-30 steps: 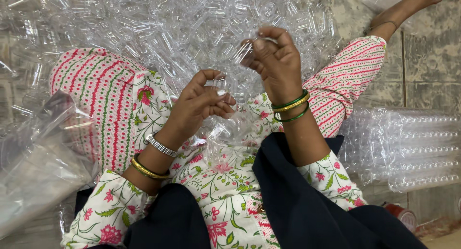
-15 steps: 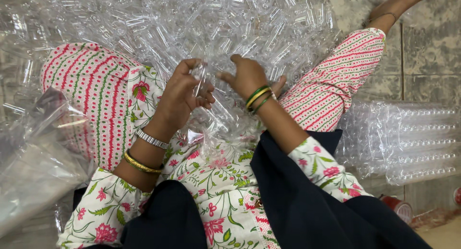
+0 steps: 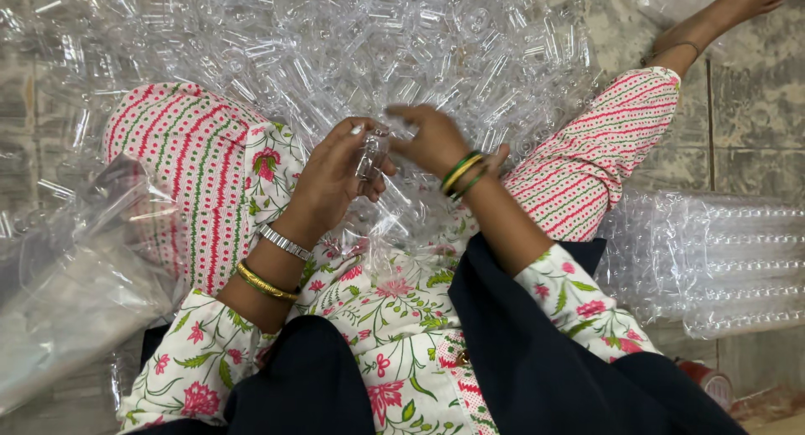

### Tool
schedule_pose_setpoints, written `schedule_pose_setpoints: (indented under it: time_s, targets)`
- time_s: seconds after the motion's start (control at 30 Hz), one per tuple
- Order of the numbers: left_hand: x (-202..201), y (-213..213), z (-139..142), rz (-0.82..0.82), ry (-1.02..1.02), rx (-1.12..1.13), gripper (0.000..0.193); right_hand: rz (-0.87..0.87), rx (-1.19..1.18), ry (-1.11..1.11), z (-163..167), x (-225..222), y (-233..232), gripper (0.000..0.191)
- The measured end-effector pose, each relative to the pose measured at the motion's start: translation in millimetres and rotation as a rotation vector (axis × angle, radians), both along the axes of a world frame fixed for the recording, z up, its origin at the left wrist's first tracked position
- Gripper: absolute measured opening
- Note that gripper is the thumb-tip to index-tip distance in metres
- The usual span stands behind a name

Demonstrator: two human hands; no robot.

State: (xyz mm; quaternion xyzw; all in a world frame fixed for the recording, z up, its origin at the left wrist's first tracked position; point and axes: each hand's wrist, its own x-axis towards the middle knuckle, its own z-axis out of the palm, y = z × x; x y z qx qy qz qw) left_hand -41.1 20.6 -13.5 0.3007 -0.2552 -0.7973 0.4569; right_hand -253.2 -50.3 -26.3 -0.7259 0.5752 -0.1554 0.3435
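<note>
L hand (image 3: 335,179) fingers curling round a clear plastic tube (image 3: 370,156); R hand (image 3: 432,137) fingers pinching its top end. Pile of tubes (image 3: 352,41) lying just beyond fingers. Prob light, stiff, slippery, crackable; gripping mid-body seems best.

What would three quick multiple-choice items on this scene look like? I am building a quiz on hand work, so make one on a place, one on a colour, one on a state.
1. Where does the packed bag of clear pieces lie?
A. On the person's right, on the floor
B. On the lap
C. Behind the left hand

2. What colour are the bangles on the right wrist?
A. Silver
B. Green and gold
C. Blue

3. What is the left hand doing?
A. Lying flat on the floor
B. Hanging empty
C. Holding a small clear plastic piece

Answers: 1 A, the bag sits by the right knee; 2 B, green and gold bands show; 3 C, fingers curl around the piece.
</note>
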Motion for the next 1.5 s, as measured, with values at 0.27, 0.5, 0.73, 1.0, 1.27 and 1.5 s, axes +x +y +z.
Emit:
schedule_pose_setpoints:
  time_s: [0.27, 0.5, 0.73, 1.0, 1.27, 1.5]
  targets:
    - [2, 0, 8, 0.077, -0.133, 0.027, 0.041, 0.046, -0.044, 0.248, -24, 9, -7, 0.066]
    - [-9, -2, 3, 0.014, -0.283, -0.057, 0.043, -0.314, 0.480, -1.101, 30, 1, 5, 0.045]
    - [-6, 3, 3, 0.012, -0.161, -0.095, 0.035, -0.220, 0.296, -1.349, 50, 2, 19, 0.026]
    - [-6, 4, 10, -0.008, -0.175, -0.032, 0.034, -0.131, 0.254, -1.119, 51, -1, 23, 0.025]
    - [-6, 3, 11, -0.018, -0.276, -0.089, 0.041, -0.205, -0.066, -0.657, 2, -26, -12, 0.023]
    - [-2, -8, 5, 0.022, -0.105, 0.006, 0.038, -0.082, -0.444, 0.148, -38, -61, -64, 0.041]
